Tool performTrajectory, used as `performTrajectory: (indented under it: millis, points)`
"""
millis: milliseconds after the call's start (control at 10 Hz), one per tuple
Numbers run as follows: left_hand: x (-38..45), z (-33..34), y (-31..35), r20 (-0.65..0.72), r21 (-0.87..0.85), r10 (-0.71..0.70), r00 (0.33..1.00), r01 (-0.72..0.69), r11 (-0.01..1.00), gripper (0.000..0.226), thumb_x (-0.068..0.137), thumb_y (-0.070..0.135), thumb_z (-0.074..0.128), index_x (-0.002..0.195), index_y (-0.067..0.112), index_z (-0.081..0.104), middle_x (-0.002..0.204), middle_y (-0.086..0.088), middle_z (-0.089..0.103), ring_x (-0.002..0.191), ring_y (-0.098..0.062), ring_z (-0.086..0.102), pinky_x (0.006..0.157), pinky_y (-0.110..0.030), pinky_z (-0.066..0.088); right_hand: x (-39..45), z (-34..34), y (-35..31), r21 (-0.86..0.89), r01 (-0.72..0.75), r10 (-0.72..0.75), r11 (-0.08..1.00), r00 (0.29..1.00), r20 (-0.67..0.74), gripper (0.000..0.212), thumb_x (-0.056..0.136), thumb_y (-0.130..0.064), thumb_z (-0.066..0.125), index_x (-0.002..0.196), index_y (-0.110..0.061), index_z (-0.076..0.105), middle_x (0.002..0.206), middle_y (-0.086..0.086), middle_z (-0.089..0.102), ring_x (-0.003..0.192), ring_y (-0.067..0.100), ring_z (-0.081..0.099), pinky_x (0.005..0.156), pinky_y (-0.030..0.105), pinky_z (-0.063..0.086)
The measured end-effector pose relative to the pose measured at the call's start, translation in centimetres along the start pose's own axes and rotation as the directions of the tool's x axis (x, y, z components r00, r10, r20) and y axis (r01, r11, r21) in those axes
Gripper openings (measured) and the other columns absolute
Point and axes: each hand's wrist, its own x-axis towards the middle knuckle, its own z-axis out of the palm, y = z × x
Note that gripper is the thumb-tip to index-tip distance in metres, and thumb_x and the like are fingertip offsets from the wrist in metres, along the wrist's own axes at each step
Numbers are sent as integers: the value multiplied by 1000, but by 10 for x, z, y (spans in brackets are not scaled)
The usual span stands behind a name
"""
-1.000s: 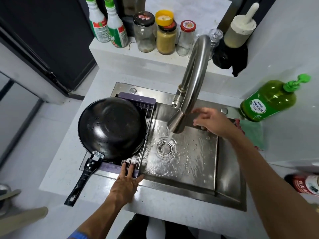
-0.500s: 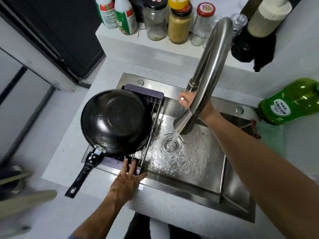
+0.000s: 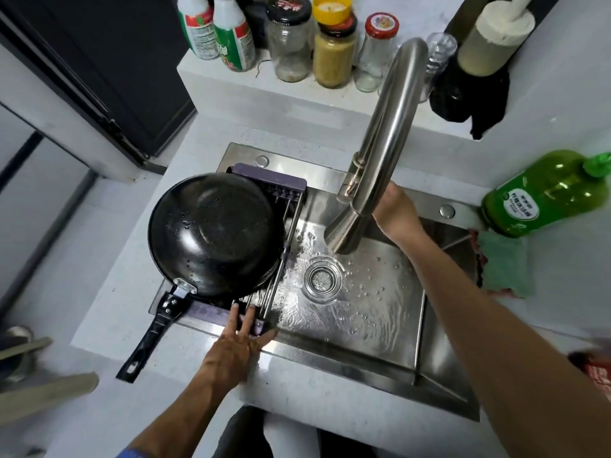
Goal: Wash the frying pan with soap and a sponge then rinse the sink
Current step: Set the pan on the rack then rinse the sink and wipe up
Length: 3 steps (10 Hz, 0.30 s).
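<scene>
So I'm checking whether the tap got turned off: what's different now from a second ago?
The right hand has moved from the front of the curved steel faucet to behind it, fingers hidden. The stream onto the round drain has stopped; the steel sink is wet. Unchanged: the left hand rests on the purple drying rack, and the black frying pan lies on it.

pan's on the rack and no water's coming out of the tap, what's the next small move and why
Probably draw the right hand back from behind the faucet: no stream falls from its spout, the sink is wet all over, and the frying pan already sits on the rack.
</scene>
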Motion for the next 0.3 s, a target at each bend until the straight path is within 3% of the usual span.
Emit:
performTrajectory:
  millis: [100,200,300]
  points:
    - [-2,-7,5,-18,119,95,995,-92,989,65,99,5,28,156,18,-1,163,-8,10,142,-51,-16,109,-72,-6,-51,-6,21,147,-75,88,986,993,-85,35,98,-25,61,131,-20,55,103,-4,68,90,12,63,77,29,51]
    - [-9,-12,3,-31,92,119,992,-115,989,57,100,16,38,154,12,22,164,-4,4,143,-52,-13,106,-75,-10,-148,-12,37,212,-216,254,953,952,-172,8,94,-18,68,101,-18,67,92,-1,70,91,24,68,68,25,50]
    - [-16,-7,-8,-148,-259,39,988,-76,963,67,96,26,52,155,20,22,163,-8,6,148,-42,0,120,-53,1,-209,-24,27,241,-242,302,940,919,-254,11,91,-12,71,86,-20,68,84,0,70,89,29,69,62,24,50]
